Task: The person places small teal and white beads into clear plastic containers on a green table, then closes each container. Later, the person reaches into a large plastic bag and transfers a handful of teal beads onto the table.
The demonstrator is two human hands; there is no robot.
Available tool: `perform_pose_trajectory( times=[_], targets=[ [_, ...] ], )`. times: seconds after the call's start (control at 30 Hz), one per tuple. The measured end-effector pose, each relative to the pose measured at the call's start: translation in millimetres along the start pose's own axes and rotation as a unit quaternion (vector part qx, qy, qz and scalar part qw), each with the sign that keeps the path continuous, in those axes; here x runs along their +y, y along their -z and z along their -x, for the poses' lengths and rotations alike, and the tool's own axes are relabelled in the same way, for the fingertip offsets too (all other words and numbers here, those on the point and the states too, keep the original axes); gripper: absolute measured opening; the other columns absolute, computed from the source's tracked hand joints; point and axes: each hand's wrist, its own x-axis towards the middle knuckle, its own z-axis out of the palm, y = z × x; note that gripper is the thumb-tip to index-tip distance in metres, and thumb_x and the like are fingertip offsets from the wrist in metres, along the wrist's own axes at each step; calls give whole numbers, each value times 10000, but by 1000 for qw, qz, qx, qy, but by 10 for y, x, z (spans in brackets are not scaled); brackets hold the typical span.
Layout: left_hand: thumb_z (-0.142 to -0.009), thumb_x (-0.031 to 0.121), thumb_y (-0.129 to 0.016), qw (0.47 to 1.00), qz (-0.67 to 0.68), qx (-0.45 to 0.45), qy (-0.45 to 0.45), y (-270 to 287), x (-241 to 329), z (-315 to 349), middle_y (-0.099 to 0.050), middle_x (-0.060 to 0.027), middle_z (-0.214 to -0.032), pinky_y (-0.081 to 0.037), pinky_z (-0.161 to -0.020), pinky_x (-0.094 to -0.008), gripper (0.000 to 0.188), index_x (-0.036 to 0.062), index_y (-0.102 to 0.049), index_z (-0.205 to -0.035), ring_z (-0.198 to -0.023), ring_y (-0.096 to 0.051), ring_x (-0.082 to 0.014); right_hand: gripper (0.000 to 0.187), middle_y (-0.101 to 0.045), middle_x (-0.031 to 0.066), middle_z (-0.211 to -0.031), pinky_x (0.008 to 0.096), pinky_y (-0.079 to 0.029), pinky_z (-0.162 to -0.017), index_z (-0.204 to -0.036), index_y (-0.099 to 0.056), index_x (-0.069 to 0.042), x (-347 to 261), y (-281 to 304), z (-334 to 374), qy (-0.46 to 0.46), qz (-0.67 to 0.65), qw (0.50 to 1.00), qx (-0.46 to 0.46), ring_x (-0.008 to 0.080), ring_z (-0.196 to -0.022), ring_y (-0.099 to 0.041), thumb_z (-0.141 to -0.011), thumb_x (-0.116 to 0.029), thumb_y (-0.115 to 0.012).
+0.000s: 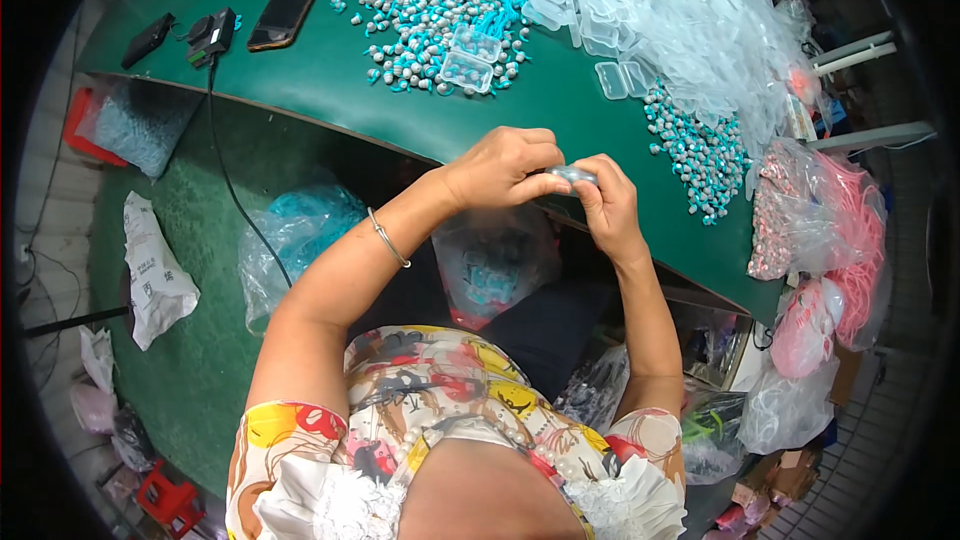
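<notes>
Both my hands meet at the near edge of the green table, closed around one small clear plastic case (572, 175). My left hand (510, 165) pinches its left end between thumb and fingers. Around its right end curl the thumb and fingers of my right hand (608, 202). Something greyish shows through the case, too small to make out. Beyond my hands lies a pile of small grey-and-teal earplug-like pieces (420, 15), with an opened clear case (470, 60) on it. Another opened empty case (622, 80) rests to the right.
A large heap of clear cases (660, 0) covers the far right. More grey-and-teal pieces (697, 150) lie below it. At far left are a phone (288, 8) and a small black device (212, 35) with a hanging cable. Pink-filled bags (800, 205) crowd the right edge.
</notes>
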Motion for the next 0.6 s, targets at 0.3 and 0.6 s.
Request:
perform_pose_trajectory(
  times=[0.3, 0.6],
  targets=[
    [-804, 229, -728, 982, -172, 29, -71, -111, 21, 17, -574, -113, -813, -477, -625, -412, 271, 31, -621, -954, -707, -575, -317, 280, -672, 140, -1011, 404, -506, -759, -1041, -649, -10, 116, 67, 21, 104, 152, 983, 8, 327, -878, -632, -789, -102, -730],
    [-781, 225, -739, 956, -284, 66, -44, -194, 304, 337, -597, -39, -954, -414, -689, -362, 414, 77, -642, -1156, -844, -574, -216, 274, -650, 78, -1115, 428, -420, -885, -1053, -660, -65, -151, 56, 228, 112, 286, 951, 20, 266, -1004, -605, -791, -118, -719]
  ],
)
